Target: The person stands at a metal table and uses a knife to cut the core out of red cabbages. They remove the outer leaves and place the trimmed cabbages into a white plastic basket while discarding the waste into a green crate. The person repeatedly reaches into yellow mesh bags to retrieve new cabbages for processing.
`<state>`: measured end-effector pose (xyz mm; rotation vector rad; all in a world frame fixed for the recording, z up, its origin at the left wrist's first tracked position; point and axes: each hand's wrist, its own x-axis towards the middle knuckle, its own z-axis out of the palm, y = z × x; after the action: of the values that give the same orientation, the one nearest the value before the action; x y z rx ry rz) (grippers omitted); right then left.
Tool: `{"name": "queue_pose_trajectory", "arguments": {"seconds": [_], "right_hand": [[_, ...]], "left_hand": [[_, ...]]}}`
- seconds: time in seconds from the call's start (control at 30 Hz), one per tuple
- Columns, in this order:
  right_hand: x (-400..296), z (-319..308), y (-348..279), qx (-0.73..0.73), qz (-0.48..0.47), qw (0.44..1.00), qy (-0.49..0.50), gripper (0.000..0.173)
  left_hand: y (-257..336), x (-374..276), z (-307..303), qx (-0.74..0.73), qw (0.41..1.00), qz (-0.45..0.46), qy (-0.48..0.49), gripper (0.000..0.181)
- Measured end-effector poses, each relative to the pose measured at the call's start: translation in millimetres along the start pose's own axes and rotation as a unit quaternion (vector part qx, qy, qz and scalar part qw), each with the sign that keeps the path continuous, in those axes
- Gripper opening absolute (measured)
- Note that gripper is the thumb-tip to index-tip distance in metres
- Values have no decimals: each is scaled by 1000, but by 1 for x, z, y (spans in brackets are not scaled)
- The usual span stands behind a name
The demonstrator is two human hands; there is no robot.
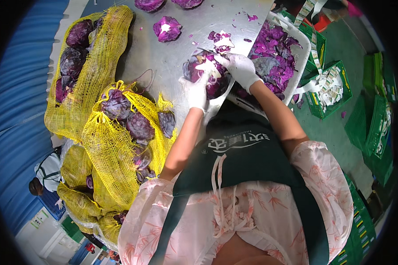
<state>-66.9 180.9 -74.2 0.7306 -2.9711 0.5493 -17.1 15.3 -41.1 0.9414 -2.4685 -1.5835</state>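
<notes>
A red cabbage (pixel 218 87), its pale cut stem end facing up, rests at the near edge of the steel table (pixel 146 49). My gloved left hand (pixel 195 92) grips it from the left, thumb on the cut face. In my gloved right hand (pixel 242 69) is a knife (pixel 207 51); its thin blade points left over the far side of the cabbage, and the handle is hidden by my fingers. Just beyond lies a cut-off stem piece (pixel 223 42) with purple leaf scraps. A trimmed red cabbage (pixel 167 28) sits farther back.
Yellow mesh sacks (pixel 111 155) of red cabbages crowd the left side. A white crate (pixel 300 63) of purple leaves adjoins the table's right edge. Green crates (pixel 330 91) with printed label strips stand on the floor at right. Another person (pixel 48 172) is at far left.
</notes>
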Motion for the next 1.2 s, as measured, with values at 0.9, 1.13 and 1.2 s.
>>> {"name": "queue_pose_trajectory", "arguments": {"seconds": [0.9, 1.13, 1.2], "right_hand": [[27, -44, -6, 86, 61, 993, -52, 61], [49, -5, 39, 127, 186, 973, -52, 44], [45, -8, 29, 289, 225, 930, -18, 52]], "left_hand": [[34, 36, -19, 274, 941, 90, -179, 127], [39, 45, -25, 242, 907, 198, -281, 121], [40, 57, -23, 219, 924, 126, -287, 122]]}}
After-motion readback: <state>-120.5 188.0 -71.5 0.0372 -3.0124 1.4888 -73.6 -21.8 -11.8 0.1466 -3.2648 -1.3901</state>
